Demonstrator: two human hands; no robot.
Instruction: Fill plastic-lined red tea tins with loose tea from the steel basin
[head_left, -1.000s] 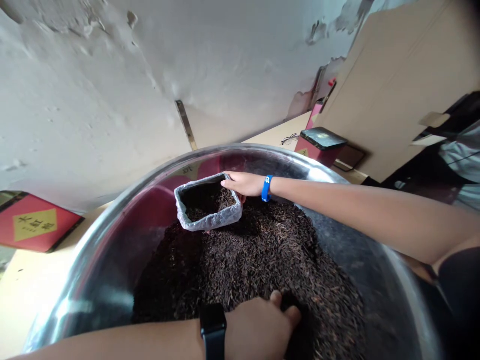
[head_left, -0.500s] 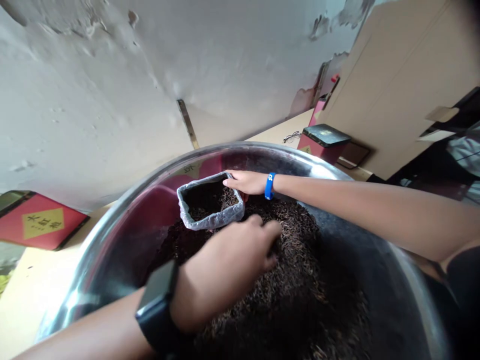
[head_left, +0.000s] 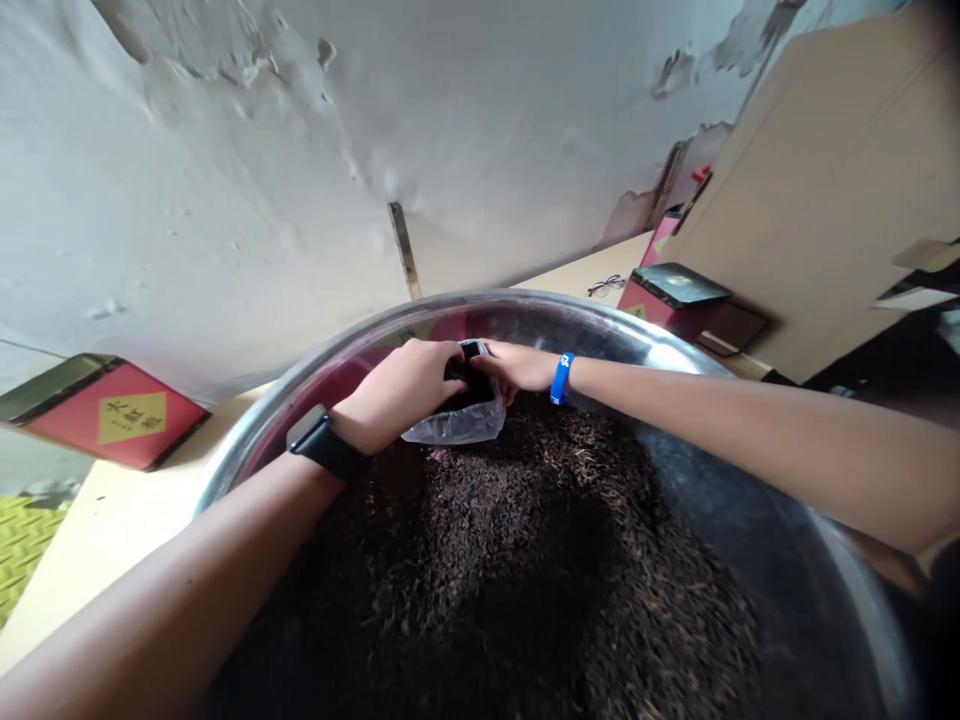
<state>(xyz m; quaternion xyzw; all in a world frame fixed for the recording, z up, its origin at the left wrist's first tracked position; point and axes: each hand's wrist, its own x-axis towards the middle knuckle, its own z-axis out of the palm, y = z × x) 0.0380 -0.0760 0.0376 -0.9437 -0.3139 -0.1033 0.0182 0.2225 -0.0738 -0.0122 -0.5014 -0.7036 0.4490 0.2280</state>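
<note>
A peeling white plaster wall [head_left: 187, 170] fills the upper part of the head view, with flakes gone near the top and a narrow metal strip [head_left: 403, 250] running down it. To the right, a large beige cardboard sheet [head_left: 840, 170] leans across the corner. Along the foot of the wall runs a pale tan tabletop [head_left: 112, 530]. On it, at the left, lies a red tea tin [head_left: 105, 415] with a yellow diamond label bearing dark characters. At the right stands a red tin with a dark lid [head_left: 675, 300], and a pair of glasses [head_left: 606, 287] lies folded just beyond it. A green woven mat [head_left: 26, 550] shows in the lower left corner.

Most of the lower frame is a wide stainless steel basin [head_left: 465, 305], its rim bright and its inner wall reflecting red. It holds a deep heap of dried dark tea leaves [head_left: 525, 560], thin, twisted and nearly black, with some brownish flecks.

Near the far side of the heap, a clear plastic bag [head_left: 457, 425] sits inside the basin, crumpled and translucent, with dark leaves filling it. Its mouth is drawn narrow between the two hands. The left hand [head_left: 397, 395], with a black smartwatch [head_left: 322, 447] on the wrist, is curved over the bag's opening, its fingers closed against the plastic. The right hand [head_left: 514, 365], wearing a blue wristband [head_left: 561, 378], comes in from the other side, its fingers pressed together and pinching the bag's edge.
</note>
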